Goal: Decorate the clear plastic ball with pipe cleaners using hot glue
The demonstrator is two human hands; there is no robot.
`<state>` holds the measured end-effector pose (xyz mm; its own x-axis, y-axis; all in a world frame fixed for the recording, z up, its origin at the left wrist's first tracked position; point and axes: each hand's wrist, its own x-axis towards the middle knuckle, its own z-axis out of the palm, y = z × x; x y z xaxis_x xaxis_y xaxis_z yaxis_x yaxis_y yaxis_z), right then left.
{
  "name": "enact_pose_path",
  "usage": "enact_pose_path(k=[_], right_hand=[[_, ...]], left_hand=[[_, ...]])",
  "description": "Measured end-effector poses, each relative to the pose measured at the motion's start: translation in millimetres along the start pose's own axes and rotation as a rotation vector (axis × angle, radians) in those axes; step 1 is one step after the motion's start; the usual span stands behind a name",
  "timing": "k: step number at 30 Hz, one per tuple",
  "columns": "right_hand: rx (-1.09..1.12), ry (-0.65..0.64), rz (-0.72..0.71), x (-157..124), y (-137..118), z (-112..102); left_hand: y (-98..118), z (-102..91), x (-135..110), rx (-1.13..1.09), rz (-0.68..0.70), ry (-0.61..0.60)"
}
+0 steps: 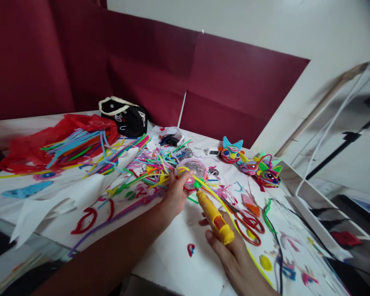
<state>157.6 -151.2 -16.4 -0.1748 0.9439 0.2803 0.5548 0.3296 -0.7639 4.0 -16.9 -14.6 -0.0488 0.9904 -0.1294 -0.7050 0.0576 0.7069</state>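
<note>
From my remote seat I see the left hand [174, 196] closed around a round clear piece [195, 170] with a pink rim, held just above the table [175, 259] at the edge of the loose pipe cleaners [111, 158]. The right hand [232, 253] is wrapped around a yellow glue pen [216, 216], with its green tip touching the piece's lower edge.

I judge the work partly done. A yellow strand curls along part of the rim, and the rest looks bare (though the blur makes this hard to confirm).

I count one round piece in hand, one glue pen, one pair of red scissors [249, 222], three finished pipe-cleaner faces [249, 164], one black bag [125, 117] and one red plastic bag [27, 148]. The loose strands are too many to count.
</note>
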Motion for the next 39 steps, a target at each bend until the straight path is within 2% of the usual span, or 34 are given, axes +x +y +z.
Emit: enact_pose_path(k=[9, 19, 39], right_hand=[[-0.141, 0.047, -0.168, 9.8, 12.1, 2.9], [-0.298, 0.045, -0.287, 11.5, 15.4, 0.5], [-0.34, 0.076, -0.318, 21.4, 8.6, 5.8]], left_hand=[[1.4, 0.6, -2.4, -0.032, -0.061, -0.012], [0.6, -0.4, -2.1, -0.034, -0.04, -0.011], [-0.7, -0.8, -2.5, -0.041, -0.038, 0.004]])
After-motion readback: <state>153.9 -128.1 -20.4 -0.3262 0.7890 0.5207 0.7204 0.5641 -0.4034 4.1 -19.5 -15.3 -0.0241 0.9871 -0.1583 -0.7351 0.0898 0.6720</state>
